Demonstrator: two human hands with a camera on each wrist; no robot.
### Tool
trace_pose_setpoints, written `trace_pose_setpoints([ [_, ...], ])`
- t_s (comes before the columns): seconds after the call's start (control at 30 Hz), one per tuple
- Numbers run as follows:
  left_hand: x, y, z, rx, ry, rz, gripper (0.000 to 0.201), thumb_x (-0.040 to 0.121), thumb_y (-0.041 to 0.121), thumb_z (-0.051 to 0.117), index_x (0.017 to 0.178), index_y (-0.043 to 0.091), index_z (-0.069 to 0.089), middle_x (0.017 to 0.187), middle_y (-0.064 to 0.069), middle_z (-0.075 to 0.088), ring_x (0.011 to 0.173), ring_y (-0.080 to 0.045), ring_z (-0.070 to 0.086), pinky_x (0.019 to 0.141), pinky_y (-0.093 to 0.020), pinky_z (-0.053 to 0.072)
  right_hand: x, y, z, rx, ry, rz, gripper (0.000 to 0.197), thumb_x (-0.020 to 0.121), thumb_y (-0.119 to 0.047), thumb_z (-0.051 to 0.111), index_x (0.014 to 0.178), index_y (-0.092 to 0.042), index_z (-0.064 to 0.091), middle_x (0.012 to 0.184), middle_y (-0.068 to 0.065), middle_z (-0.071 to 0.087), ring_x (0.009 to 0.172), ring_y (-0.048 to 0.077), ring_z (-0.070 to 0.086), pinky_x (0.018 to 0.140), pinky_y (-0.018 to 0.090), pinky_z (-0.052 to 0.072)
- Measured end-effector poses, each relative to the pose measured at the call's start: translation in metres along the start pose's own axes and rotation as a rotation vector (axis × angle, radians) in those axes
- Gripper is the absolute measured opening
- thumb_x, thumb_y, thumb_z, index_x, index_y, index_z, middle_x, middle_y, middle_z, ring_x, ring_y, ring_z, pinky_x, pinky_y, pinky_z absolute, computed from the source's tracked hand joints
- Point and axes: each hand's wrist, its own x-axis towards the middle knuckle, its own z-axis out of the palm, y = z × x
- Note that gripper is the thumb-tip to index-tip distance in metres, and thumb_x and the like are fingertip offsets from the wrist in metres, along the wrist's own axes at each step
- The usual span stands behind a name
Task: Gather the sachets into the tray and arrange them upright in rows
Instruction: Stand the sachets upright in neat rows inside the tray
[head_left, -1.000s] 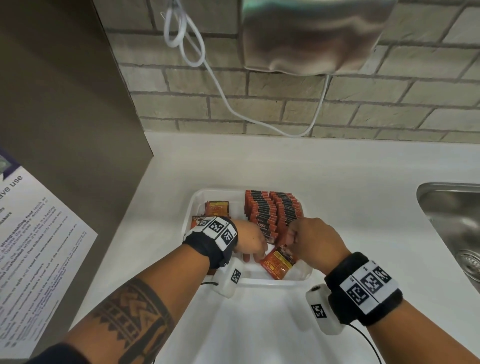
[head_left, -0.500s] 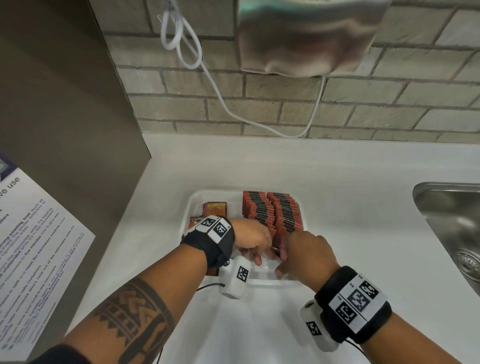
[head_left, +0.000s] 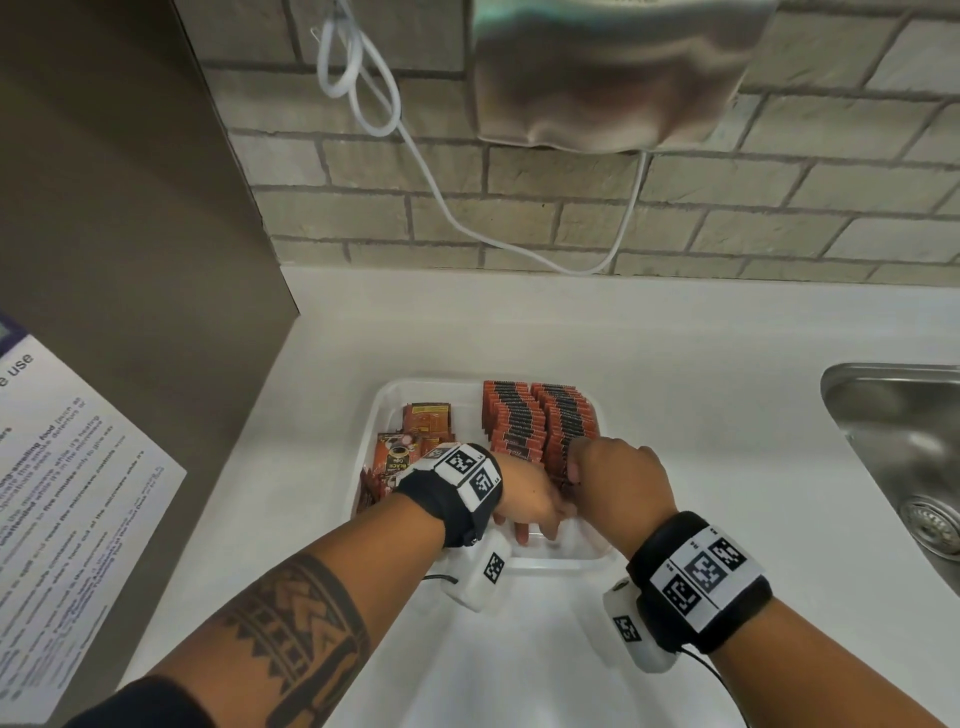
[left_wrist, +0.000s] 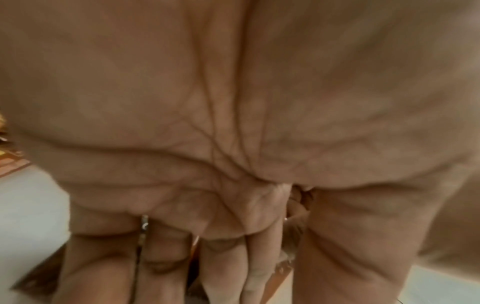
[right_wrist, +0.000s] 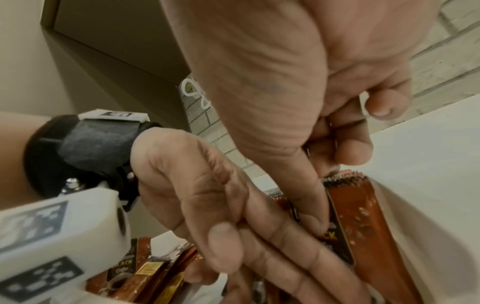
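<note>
Two rows of sachets (head_left: 540, 426) stand upright on the right side of the white tray (head_left: 382, 410) on the desk (head_left: 701, 415); loose ones (head_left: 415, 436) lie flat at its left. Right hand (head_left: 618, 478) pinches the tops at the near end of a row; left hand (head_left: 524, 499), fingers straight, seems to press flat against the packets, though its own view is blurred. Light, thin, slick foil likely topples easily; take hold at the crimped top edges.

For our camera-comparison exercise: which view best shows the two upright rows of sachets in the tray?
The head view: both upright rows appear whole from above inside the tray. The right wrist view shows only the near end sachets; the left wrist view is filled by the palm.
</note>
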Motion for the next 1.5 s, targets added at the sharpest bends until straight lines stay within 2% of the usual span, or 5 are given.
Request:
trace_pose_setpoints([
  [0.1, 0.0, 0.004, 0.001, -0.021, 0.01, -0.001, 0.061, 0.097, 0.029, 0.059, 0.154, 0.028, 0.038, 0.139, 0.009, 0.058, 0.098, -0.014, 0.072, 0.071, -0.027, 0.053, 0.006, 0.003, 0.002, -0.003, -0.001, 0.014, 0.015, 0.086, -0.024, 0.061, 0.085, -0.029, 0.048, 0.078, -0.01, 0.054, 0.083, 0.017, 0.065, 0.074, 0.03, 0.035],
  [0.23, -0.002, 0.003, 0.0, 0.024, 0.034, -0.006, 0.063, 0.098, 0.034, 0.058, 0.156, 0.034, 0.035, 0.084, 0.012, 0.062, 0.069, -0.006, 0.06, 0.069, -0.024, 0.049, 0.01, 0.007, -0.001, 0.019, -0.015, 0.021, 0.015, 0.085, -0.021, 0.062, 0.086, -0.028, 0.049, 0.079, -0.01, 0.054, 0.086, 0.017, 0.064, 0.075, 0.03, 0.036],
  [0.47, -0.003, 0.001, -0.001, 0.007, 0.048, -0.012, 0.056, 0.099, 0.032, 0.056, 0.153, 0.034, 0.039, 0.076, 0.015, 0.06, 0.062, -0.006, 0.056, 0.064, -0.023, 0.046, 0.011, 0.011, -0.003, 0.051, -0.056, 0.027, 0.02, 0.079, -0.023, 0.068, 0.082, -0.029, 0.049, 0.077, -0.011, 0.055, 0.074, 0.015, 0.054, 0.074, 0.028, 0.036],
  [0.93, -0.002, -0.001, -0.002, 0.049, -0.003, 0.023, 0.045, 0.1, 0.032, 0.055, 0.145, 0.03, 0.052, 0.143, 0.005, 0.058, 0.1, -0.019, 0.073, 0.105, -0.04, 0.05, 0.007, 0.012, -0.015, 0.076, -0.076, 0.042, 0.018, 0.082, -0.023, 0.068, 0.091, -0.028, 0.053, 0.086, -0.008, 0.061, 0.075, 0.015, 0.052, 0.075, 0.028, 0.042],
  [1.5, -0.012, -0.042, -0.005, -0.02, 0.081, -0.129, 0.03, 0.097, 0.032, 0.058, 0.113, 0.015, 0.077, 0.101, 0.005, 0.078, 0.103, -0.019, 0.069, 0.101, -0.036, 0.052, 0.002, 0.011, -0.008, 0.077, -0.036, 0.017, 0.015, 0.086, -0.021, 0.063, 0.088, -0.028, 0.05, 0.084, -0.009, 0.059, 0.076, 0.016, 0.054, 0.073, 0.029, 0.038],
])
